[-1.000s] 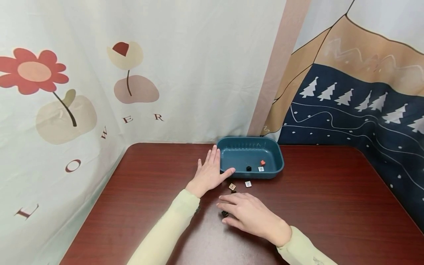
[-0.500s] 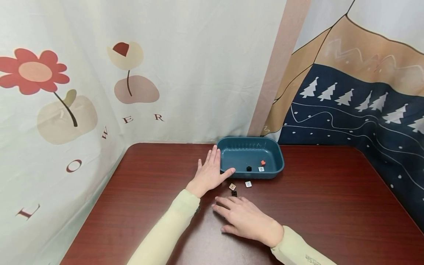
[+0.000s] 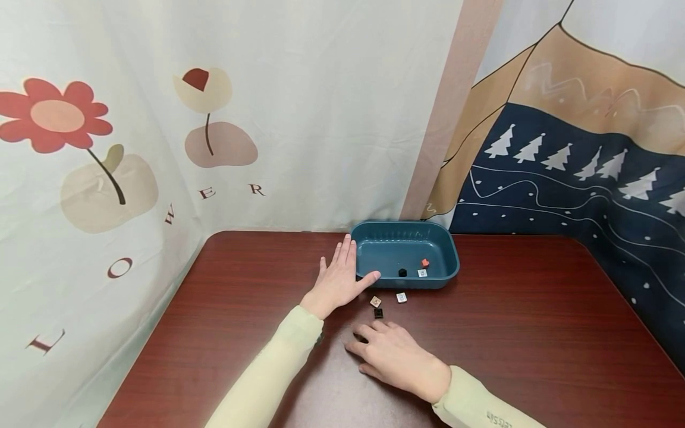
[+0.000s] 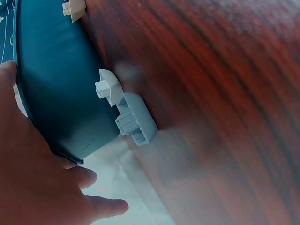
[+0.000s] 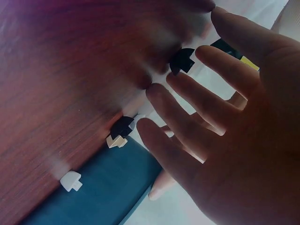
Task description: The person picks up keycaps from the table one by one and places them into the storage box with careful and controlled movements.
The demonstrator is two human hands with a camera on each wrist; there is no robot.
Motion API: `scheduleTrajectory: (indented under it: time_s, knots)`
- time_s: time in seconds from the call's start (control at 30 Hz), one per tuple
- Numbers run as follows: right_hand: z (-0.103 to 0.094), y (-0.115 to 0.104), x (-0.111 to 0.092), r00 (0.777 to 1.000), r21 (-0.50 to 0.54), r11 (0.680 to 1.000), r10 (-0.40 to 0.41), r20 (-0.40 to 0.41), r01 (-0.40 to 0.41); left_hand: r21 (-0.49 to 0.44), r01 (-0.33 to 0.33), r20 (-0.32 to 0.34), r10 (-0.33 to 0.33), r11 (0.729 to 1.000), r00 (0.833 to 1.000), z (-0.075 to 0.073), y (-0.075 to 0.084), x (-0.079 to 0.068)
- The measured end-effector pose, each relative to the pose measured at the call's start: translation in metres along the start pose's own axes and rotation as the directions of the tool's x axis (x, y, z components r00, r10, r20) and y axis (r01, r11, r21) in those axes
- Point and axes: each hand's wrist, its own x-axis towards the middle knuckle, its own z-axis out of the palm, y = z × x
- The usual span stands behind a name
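My left hand [image 3: 338,282] rests on the left rim of a blue-green tray [image 3: 452,282], fingers straight and thumb over the front corner. My right hand [image 3: 398,359] lies low over the table, fingers spread and slightly bent. A black keycap [image 5: 182,61] shows close to its fingertips in the right wrist view. Ahead of it sit another black keycap [image 3: 378,313], a tan keycap [image 3: 376,302] and a white keycap [image 3: 401,298]. Inside the tray lie a black keycap [image 3: 402,273], a white keycap [image 3: 422,273] and a small orange-red piece [image 3: 425,263].
The dark red wooden table [image 3: 535,333] carries everything. Pale grey keycaps [image 4: 137,119] stand beside the tray wall in the left wrist view. A printed curtain [image 3: 321,119] hangs right behind the table's back edge.
My right hand has drawn back slightly toward the front, and its fingers have bent a little. The black keycap ahead of it now shows fully. The left hand has stayed put.
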Motion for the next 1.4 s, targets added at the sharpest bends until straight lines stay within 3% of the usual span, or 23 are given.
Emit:
scheduleTrajectory:
  time_s: [0.43,0.8,1.07,1.4]
  knots:
    - [0.002,0.0,-0.002,0.998,0.113,0.993,0.035,-0.056,-0.029,0.001,0.0,-0.002,0.0,1.0,1.0,-0.001,0.001,-0.001]
    - [0.005,0.003,-0.005,0.995,0.12,0.992,0.044,-0.086,-0.033,-0.001,-0.003,-0.003,0.003,1.0,1.0,-0.001,0.0,-0.001]
    - [0.003,0.008,-0.01,0.991,0.185,0.982,0.05,-0.128,-0.026,-0.006,-0.006,-0.006,0.005,1.0,1.0,0.0,0.0,-0.001]
    - [-0.002,0.016,-0.016,0.981,0.205,0.977,0.097,-0.17,-0.061,-0.007,-0.002,0.006,0.002,1.0,1.0,-0.001,0.001,-0.002]
